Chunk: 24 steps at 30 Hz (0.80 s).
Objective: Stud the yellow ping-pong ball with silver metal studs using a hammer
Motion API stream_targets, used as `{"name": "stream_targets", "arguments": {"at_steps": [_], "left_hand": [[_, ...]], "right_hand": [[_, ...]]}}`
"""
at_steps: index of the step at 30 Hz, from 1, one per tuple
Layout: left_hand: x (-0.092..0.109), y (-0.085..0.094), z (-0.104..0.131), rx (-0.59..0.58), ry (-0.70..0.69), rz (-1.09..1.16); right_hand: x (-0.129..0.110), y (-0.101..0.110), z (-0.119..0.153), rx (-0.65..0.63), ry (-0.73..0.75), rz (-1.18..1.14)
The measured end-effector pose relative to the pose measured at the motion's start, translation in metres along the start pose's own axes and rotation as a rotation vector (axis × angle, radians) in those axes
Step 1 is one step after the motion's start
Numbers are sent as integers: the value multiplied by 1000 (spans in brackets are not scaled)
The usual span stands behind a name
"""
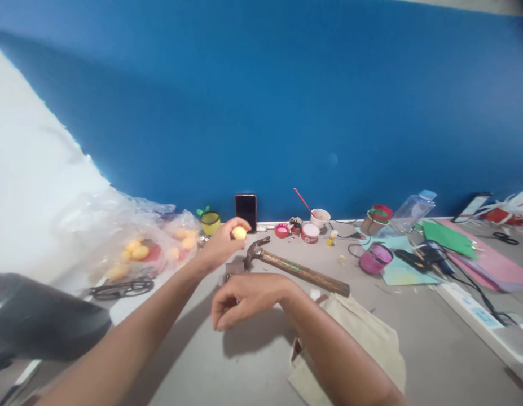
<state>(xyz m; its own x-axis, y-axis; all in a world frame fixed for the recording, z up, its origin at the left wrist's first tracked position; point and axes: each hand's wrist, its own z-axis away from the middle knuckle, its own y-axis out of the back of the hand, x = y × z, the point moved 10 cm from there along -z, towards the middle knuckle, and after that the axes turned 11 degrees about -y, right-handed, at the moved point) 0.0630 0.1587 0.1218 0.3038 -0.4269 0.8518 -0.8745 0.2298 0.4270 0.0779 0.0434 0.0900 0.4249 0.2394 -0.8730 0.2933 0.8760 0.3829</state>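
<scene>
Between the thumb and fingers of my left hand [222, 246] is a small yellow egg-shaped ball [239, 233], raised above the table in front of a dark phone. My right hand [244, 301] hovers nearer to me with its fingers curled in; whatever they hold, if anything, is hidden. Just beyond that hand lies a claw hammer [303, 269], its head to the left and its worn wooden handle pointing right. A greyish block [234, 269] shows partly between my hands and the hammer head. Under my right forearm rests a beige cloth bag [363, 344].
Clear plastic bags [117, 231] with several yellow balls lie at left, near black glasses [122, 288]. Along the wall stand a phone [246, 211], a yellow cup [210, 223], a white cup [320, 218] and a pink jar [310, 233]. A power strip [483, 321] and coloured papers lie right.
</scene>
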Motion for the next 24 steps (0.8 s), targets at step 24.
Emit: {"name": "stream_targets", "arguments": {"at_steps": [24], "left_hand": [[-40,23,138,233,116,-13]], "right_hand": [[52,41,-15,561,-58,-693]]}}
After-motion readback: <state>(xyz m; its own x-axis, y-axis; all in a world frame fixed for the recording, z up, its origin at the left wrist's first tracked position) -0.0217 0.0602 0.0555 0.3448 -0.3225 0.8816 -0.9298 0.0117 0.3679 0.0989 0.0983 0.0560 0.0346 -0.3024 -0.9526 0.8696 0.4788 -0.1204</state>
